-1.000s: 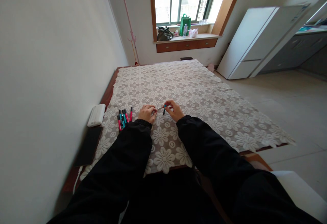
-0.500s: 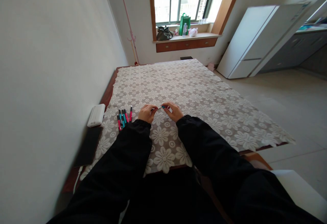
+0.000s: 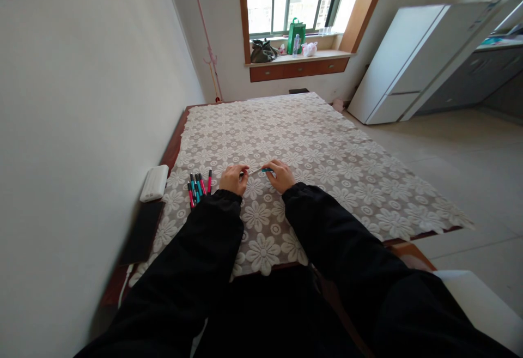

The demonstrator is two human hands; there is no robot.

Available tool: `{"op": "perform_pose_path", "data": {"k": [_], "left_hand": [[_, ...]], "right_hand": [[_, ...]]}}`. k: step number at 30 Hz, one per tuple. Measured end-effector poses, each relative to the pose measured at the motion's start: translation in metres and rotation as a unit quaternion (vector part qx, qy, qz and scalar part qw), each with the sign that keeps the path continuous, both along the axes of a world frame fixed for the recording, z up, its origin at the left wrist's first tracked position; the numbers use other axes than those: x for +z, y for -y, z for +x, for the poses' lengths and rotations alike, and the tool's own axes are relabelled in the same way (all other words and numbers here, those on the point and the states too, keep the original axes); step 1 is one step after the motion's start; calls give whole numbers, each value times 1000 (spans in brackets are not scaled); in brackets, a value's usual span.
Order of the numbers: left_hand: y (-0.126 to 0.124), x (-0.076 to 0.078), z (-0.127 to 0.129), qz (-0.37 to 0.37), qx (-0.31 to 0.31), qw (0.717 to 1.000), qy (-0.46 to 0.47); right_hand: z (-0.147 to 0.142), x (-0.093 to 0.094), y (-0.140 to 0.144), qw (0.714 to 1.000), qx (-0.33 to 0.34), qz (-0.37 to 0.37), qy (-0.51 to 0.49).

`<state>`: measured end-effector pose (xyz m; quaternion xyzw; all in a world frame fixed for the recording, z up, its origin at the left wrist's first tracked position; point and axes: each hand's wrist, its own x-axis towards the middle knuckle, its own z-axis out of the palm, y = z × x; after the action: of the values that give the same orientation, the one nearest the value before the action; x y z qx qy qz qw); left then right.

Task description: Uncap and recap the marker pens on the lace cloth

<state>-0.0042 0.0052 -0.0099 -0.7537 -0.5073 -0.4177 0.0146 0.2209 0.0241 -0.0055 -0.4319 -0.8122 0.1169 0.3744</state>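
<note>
My left hand (image 3: pixel 233 179) is closed in a pinch on one end of a thin pale rod (image 3: pixel 255 171) that looks like a pen refill; a small dark part shows at those fingertips. My right hand (image 3: pixel 281 176) pinches a teal pen barrel (image 3: pixel 267 170), into which the rod's other end runs. Both hands are low over the lace tablecloth, a short gap apart. Left of my left hand lies a group of several pens (image 3: pixel 197 186), red and teal with black ends. My left sleeve partly hides their lower ends.
The lace tablecloth (image 3: pixel 286 123) covers most of the table. Along the left wall sit a white power bank (image 3: pixel 154 183) and a dark flat phone-like thing (image 3: pixel 141 234) with a white cable (image 3: pixel 125 287). A white fridge (image 3: pixel 408 64) and a window sill (image 3: pixel 327 54) stand beyond.
My hands have drawn slightly apart, the right one to the right. More of the pale rod and of the teal barrel shows between them.
</note>
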Motion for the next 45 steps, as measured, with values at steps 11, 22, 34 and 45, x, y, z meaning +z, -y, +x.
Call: {"op": "perform_pose_path", "data": {"k": [11, 22, 34, 45], "left_hand": [[7, 12, 1, -158, 83, 980, -88], [8, 12, 3, -150, 56, 980, -117], [6, 13, 8, -146, 65, 982, -99], [5, 14, 10, -165, 51, 978, -119]], "right_hand": [[-1, 1, 3, 994, -2, -40, 103], [-1, 5, 6, 993, -1, -44, 110], [8, 10, 4, 975, -155, -84, 135], [13, 17, 3, 969, -172, -101, 146]]}}
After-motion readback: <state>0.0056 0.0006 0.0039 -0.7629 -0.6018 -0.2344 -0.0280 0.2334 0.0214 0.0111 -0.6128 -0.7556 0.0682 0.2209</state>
